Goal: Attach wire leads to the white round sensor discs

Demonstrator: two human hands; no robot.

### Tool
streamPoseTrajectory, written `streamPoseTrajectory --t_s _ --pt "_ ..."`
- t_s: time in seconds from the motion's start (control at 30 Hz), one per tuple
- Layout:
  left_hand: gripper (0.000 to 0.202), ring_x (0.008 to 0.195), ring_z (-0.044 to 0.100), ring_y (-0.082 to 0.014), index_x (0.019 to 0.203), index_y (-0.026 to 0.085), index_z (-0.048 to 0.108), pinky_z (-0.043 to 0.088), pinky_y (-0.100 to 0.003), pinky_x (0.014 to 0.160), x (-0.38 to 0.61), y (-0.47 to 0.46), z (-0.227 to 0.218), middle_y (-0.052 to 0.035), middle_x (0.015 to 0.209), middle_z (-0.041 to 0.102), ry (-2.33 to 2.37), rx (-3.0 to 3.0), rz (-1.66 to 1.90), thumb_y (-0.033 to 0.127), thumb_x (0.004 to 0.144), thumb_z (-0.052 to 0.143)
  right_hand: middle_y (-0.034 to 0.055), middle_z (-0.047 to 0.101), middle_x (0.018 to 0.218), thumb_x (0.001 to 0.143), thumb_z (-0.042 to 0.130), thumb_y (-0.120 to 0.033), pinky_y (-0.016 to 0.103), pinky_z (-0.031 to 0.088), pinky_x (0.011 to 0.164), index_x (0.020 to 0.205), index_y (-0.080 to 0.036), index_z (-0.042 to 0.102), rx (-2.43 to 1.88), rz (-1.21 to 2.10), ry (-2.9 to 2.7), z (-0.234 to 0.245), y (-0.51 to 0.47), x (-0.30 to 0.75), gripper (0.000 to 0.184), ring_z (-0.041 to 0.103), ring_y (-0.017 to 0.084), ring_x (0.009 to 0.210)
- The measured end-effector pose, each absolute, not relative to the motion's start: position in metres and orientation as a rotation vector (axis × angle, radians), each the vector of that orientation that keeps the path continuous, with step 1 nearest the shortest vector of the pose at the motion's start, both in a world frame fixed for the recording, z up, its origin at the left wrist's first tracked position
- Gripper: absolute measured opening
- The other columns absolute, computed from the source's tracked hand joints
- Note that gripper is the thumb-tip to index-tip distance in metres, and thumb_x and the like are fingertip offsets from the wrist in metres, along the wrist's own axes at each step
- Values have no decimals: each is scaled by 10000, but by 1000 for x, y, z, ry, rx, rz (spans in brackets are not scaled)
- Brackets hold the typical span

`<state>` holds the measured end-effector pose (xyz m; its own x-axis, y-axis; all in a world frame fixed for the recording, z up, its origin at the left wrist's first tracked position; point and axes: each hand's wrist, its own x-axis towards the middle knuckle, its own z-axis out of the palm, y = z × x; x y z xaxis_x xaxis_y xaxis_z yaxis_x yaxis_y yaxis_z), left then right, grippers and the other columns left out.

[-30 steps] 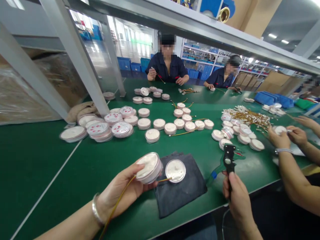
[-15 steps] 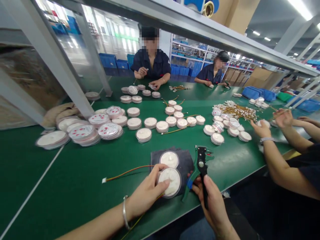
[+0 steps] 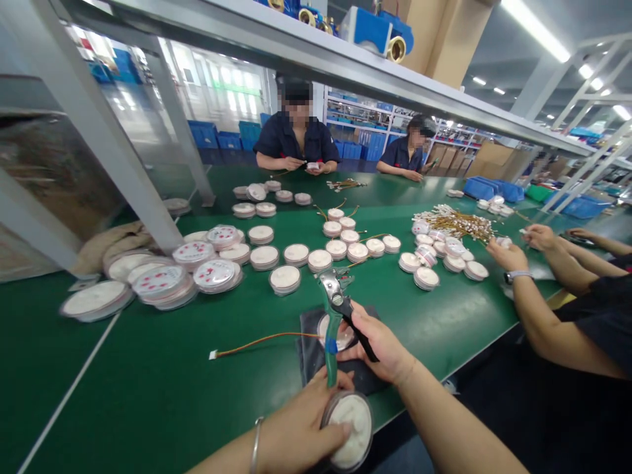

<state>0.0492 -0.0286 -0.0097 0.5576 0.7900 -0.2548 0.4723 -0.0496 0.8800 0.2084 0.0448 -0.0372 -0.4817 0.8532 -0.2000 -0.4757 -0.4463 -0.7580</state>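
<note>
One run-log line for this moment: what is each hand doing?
left hand: grips round white disc at table edge | right hand: holds green-handled wire stripper over dark cloth | orange lead on green table

Pliers (image 3: 336, 309) btwn discs (image 3: 348, 431), on cloth (image 3: 311, 349)

No text, number or brand can be read anywhere. The flat round reels (image 3: 216, 274) left of centre carry red marks on their white labels (image 3: 158, 280), but these are too small and blurred to make out. Nothing legible shows on the blue crates (image 3: 203, 134) at upper centre.
</note>
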Motion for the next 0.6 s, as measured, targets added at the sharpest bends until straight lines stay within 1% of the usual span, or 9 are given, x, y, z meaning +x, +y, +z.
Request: streamPoseTrajectory --t_s 0.07,0.13,0.2,0.23,0.3,0.37,0.4,0.5,0.6 --pt "336 977 521 -266 1027 207 551 376 -384 902 49 -30 -9 -50 1031 584 1087 1689 356 232 697 611 15 619 746 796 610 -469 355 567 650 928 -157 601 -730 2001 -795 -40 44 203 338 617 134 665" --pt "306 876 554 -239 1020 207 539 422 -347 805 49 -32 -9 -30 952 603 1104 1660 357 235 720 589 30 631 720 798 597 -493 359 566 631 809 -134 593 -731 1969 -771 -38 45 208 359 611 137 630" --pt "273 747 572 -211 1040 200 517 444 -306 672 48 -34 -7 -14 857 612 1113 1623 366 270 777 542 32 644 731 800 602 -476 352 565 606 812 -143 594 -740 1896 -739 -34 47 224 333 615 147 641" --pt "271 720 575 -205 1065 199 502 445 -297 644 47 -33 -5 -11 841 616 1120 1610 384 295 811 511 30 649 745 802 606 -461 345 564 598 824 -150 598 -749 1846 -721 -31 50 235 312 619 154 663" --pt "288 815 583 -211 1110 204 493 450 -308 729 45 -27 -1 -27 924 621 1142 1613 458 348 861 467 24 652 771 805 611 -435 347 567 603 847 -162 606 -782 1737 -687 -29 57 262 276 626 169 714" --pt "320 985 543 -226 1130 211 522 396 -329 891 46 -13 1 -48 1054 593 1170 1649 557 401 884 449 15 646 788 797 625 -418 370 574 617 857 -169 612 -835 1639 -659 -30 65 287 256 626 180 746" --pt "342 1029 522 -234 1137 211 540 367 -337 935 48 -5 0 -57 1085 579 1182 1670 597 424 888 442 12 639 797 787 638 -410 383 577 618 854 -170 615 -865 1599 -650 -32 69 297 251 622 182 752" --pt "409 1055 513 -267 1179 198 560 349 -374 965 61 20 -9 -88 1097 580 1220 1723 657 455 879 452 5 608 849 762 666 -402 389 582 600 869 -176 623 -935 1505 -652 -38 72 318 254 596 178 779" --pt "512 1166 442 -310 1315 176 450 266 -452 1040 74 31 -19 -135 1245 519 1280 1791 685 429 871 474 -11 568 893 765 663 -417 341 584 625 957 -217 622 -982 1391 -659 -37 55 330 281 562 159 847"
